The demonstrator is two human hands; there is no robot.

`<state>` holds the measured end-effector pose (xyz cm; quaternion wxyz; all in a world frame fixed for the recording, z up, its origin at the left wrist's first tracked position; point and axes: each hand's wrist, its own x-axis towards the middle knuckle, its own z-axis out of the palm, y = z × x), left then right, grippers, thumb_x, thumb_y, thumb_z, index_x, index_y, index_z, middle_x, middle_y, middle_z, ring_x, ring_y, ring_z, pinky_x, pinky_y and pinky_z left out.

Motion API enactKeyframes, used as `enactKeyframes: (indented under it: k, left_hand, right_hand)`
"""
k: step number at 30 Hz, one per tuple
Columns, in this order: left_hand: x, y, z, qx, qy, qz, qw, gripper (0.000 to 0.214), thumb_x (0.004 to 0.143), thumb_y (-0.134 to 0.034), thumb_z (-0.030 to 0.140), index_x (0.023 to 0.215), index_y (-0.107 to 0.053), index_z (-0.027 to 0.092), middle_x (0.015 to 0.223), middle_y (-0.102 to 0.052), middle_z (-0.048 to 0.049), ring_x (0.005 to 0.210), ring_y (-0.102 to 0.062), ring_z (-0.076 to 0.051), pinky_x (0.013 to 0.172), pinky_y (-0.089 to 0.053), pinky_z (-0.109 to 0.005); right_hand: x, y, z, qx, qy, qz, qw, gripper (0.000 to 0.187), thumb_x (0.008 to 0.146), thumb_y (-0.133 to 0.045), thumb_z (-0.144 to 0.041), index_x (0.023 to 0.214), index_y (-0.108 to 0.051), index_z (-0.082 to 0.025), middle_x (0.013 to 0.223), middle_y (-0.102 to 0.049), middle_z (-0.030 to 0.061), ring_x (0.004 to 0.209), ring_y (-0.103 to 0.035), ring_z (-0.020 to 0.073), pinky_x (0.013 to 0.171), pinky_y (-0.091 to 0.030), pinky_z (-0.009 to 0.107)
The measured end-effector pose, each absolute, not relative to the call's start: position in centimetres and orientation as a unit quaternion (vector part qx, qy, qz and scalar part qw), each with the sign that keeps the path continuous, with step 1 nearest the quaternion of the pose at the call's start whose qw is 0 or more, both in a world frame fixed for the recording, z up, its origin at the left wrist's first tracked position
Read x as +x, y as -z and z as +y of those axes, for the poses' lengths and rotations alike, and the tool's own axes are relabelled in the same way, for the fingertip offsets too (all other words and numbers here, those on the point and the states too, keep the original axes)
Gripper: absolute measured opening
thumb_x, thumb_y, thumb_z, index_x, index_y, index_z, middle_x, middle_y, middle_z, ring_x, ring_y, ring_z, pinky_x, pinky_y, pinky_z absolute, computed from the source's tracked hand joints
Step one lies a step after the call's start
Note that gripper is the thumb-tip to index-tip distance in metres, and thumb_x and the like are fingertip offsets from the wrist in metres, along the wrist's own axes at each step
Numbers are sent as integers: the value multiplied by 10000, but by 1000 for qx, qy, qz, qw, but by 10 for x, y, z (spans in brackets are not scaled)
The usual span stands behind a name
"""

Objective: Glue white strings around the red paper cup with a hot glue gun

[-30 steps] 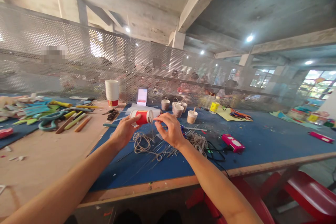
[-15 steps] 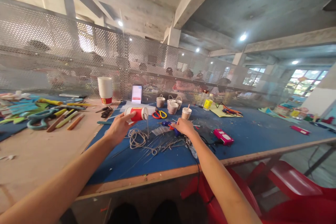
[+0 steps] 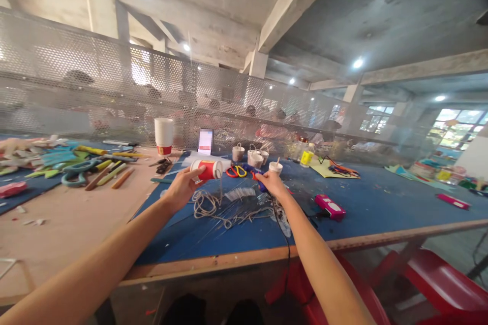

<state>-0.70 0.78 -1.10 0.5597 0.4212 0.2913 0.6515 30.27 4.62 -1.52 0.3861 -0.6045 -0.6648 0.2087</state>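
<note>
one glue gun, one phone

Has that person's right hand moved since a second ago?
Yes. Judged against the standing stick-holding cup, the right hand has moved right, from beside the red-and-white cup to just in front of that standing one.

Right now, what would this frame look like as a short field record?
Left hand: holds a red-and-white paper cup on its side
Right hand: grips a blue tool
Twine: loops on the blue tabletop, a strand hanging at the cup's end
Scissors: on the tabletop, between the hands
Farther back: cup stack, upright phone
</note>
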Motion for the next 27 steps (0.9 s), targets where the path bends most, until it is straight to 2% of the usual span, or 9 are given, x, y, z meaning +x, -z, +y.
enactKeyframes:
  k: [4, 10, 12, 15, 21, 27]
  left_hand:
    - [-7, 11, 8, 418, -653, 286, 562, 209, 698, -867, 262, 858, -779, 158, 887, -789, -46, 823, -708, -179, 788, -573, -293]
    - [-8, 11, 8, 434, -645, 273, 567, 192, 714, -868, 278, 846, -788, 165, 921, -793, -49, 903, -706, -195, 865, -566, -319]
    - [-8, 12, 8, 455, -636, 261, 566, 211, 721, -866, 292, 882, -797, 174, 981, -800, -61, 976, -704, -218, 910, -553, -341]
    - [-7, 12, 9, 475, -627, 267, 557, 255, 691, -882, 338, 879, -802, 185, 972, -807, -74, 965, -712, -251, 889, -552, -371]
    - [-4, 13, 9, 489, -612, 263, 563, 290, 644, -909, 358, 855, -806, 189, 966, -806, -74, 972, -702, -253, 877, -542, -366]
    - [-3, 14, 12, 503, -599, 264, 564, 320, 634, -916, 382, 870, -810, 195, 967, -810, -83, 967, -703, -271, 866, -531, -384]
  right_hand:
    - [290, 11, 45, -494, -290, -644, 507, 655, 792, -532, -825, 854, -630, -180, 711, -671, 21, 639, -612, 155, 619, -463, 262]
    - [275, 3, 31, -366, -395, -608, 583, 584, 769, -678, -743, 982, -607, -204, 767, -682, -4, 553, -603, 124, 571, -493, 264]
    - [271, -1, 24, -322, -424, -598, 599, 514, 789, -718, -674, 962, -591, -207, 752, -685, -9, 515, -584, 111, 534, -468, 251]
    - [266, -4, 9, -305, -398, -610, 613, 424, 830, -725, -602, 853, -587, -202, 637, -623, -37, 494, -531, 96, 512, -417, 237]
    - [261, 5, -25, -379, -367, -603, 598, 428, 819, -738, -588, 706, -612, -194, 481, -506, -53, 482, -441, 101, 529, -368, 264]
    - [264, -7, -46, -368, -390, -586, 608, 411, 724, -812, -572, 774, -684, -184, 468, -442, -77, 466, -395, 97, 505, -340, 265]
